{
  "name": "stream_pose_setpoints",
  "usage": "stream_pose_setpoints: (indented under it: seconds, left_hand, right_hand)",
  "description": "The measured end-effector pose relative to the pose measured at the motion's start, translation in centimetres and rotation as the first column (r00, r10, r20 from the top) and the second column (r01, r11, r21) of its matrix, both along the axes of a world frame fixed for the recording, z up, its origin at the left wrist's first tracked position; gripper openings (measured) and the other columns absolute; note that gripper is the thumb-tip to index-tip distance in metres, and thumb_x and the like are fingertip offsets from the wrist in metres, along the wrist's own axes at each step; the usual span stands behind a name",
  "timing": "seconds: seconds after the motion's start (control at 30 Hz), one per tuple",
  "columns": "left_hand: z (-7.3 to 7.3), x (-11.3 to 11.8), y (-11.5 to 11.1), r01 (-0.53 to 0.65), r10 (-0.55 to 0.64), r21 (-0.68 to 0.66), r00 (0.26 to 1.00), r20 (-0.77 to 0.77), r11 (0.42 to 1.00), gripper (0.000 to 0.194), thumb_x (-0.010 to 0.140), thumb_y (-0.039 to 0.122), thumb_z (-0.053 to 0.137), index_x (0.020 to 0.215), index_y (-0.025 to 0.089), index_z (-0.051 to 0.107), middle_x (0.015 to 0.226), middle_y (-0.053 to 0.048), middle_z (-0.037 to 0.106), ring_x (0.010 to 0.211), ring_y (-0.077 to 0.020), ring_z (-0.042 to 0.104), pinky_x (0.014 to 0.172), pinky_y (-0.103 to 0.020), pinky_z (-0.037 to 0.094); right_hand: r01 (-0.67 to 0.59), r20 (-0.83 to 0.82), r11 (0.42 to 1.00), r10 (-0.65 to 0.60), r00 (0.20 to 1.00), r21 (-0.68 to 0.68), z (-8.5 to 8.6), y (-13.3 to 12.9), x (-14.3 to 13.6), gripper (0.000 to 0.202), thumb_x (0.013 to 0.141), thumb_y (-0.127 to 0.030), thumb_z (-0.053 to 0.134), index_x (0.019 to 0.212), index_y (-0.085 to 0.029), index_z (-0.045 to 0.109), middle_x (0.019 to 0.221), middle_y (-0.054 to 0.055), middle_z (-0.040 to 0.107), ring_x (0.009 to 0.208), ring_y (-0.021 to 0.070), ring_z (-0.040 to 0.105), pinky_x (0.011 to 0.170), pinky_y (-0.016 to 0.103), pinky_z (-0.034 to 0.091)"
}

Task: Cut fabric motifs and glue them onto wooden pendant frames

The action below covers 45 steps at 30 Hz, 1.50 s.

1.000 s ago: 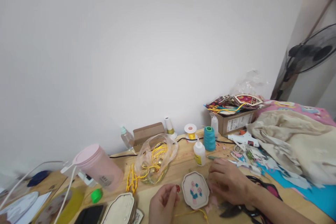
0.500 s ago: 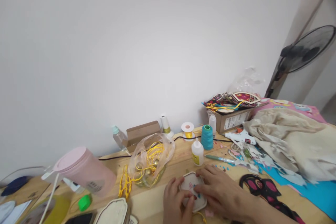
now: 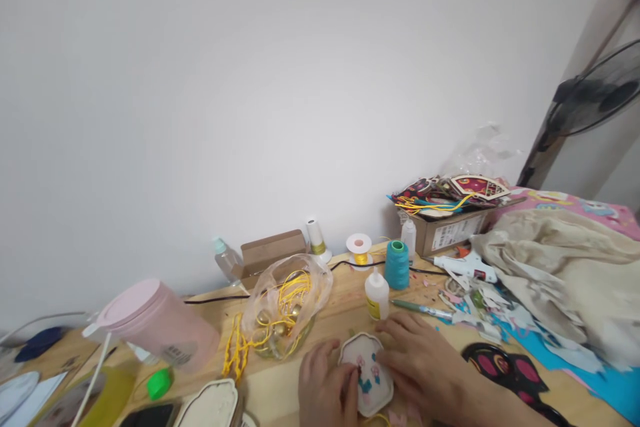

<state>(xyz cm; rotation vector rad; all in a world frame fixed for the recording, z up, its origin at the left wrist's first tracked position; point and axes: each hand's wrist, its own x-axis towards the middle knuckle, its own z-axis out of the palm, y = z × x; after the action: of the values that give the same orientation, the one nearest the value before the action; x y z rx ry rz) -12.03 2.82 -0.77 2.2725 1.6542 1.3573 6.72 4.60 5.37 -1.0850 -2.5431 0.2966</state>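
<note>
A small white scalloped plaque (image 3: 367,397) with pink and blue pieces on its face lies at the bottom centre of the head view. My left hand (image 3: 327,383) is at its left side, thumb and forefinger pinched together over a small dark thing too small to name. Against the plaque's right edge rests my right hand (image 3: 425,363), its fingers spread. A white glue bottle (image 3: 377,295) with a yellow label stands just beyond the plaque. To the right of the bottle is a green pen (image 3: 420,308).
Behind stand a teal thread cone (image 3: 397,267), a yellow thread spool (image 3: 359,250) and a box (image 3: 450,230) of decorations. Left are a bag of bells (image 3: 285,307) and a pink cup (image 3: 160,327). Scraps (image 3: 480,300), a glue gun (image 3: 467,267) and cloth (image 3: 555,267) lie right.
My left hand has drawn back slightly left, and my right hand has shifted right, uncovering more of the plaque's pieces. The view has turned slightly.
</note>
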Motion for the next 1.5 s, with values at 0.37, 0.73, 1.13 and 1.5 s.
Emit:
stream_pose_setpoints:
  seconds: [0.37,0.73,1.13,1.5]
  left_hand:
    - [0.1,-1.5,0.0,-0.044,0.187,-0.297,0.860,0.474,0.954,0.019,0.065,0.037,0.058,0.062,0.021,0.066,0.087,-0.010,0.063,0.086,-0.0250,0.057,0.078,-0.042,0.044]
    - [1.0,-1.7,0.0,0.027,0.143,-0.357,0.886,0.441,0.934,0.015,0.065,0.032,0.058,0.066,0.021,0.068,0.086,-0.010,0.065,0.085,-0.0239,0.058,0.077,-0.038,0.046]
    - [0.1,-1.1,-0.1,-0.011,0.117,-0.288,0.928,0.353,0.957,0.018,0.068,0.036,0.056,0.064,0.023,0.067,0.084,-0.008,0.064,0.083,-0.0231,0.058,0.074,-0.038,0.047]
    - [0.9,0.1,0.8,-0.098,0.049,-0.170,0.961,-0.272,0.981,0.014,0.068,0.029,0.056,0.064,0.024,0.069,0.098,-0.011,0.065,0.094,-0.0300,0.055,0.072,-0.049,0.048]
  right_hand:
    - [-0.075,0.017,0.996,0.076,0.997,-0.049,0.0,0.8,-2.3,0.020,0.078,-0.019,0.046,0.096,-0.022,0.055,0.106,0.006,0.053,0.092,0.0222,0.043,0.077,0.036,0.036]
    - [-0.127,-0.061,0.989,0.123,0.991,-0.080,-0.4,0.3,-1.8,0.035,0.073,-0.011,0.047,0.102,-0.028,0.054,0.105,0.004,0.052,0.091,0.0216,0.043,0.077,0.036,0.034]
    - [-0.081,-0.181,0.997,0.079,0.980,-0.002,-1.0,1.7,0.3,0.019,0.064,-0.002,0.049,0.068,-0.019,0.057,0.080,0.001,0.057,0.075,0.0171,0.043,0.065,0.030,0.033]
    - [-0.092,-0.186,0.996,0.087,0.979,-0.016,-1.2,1.4,0.0,0.021,0.067,-0.003,0.046,0.071,-0.018,0.059,0.079,0.002,0.058,0.075,0.0177,0.043,0.066,0.030,0.035]
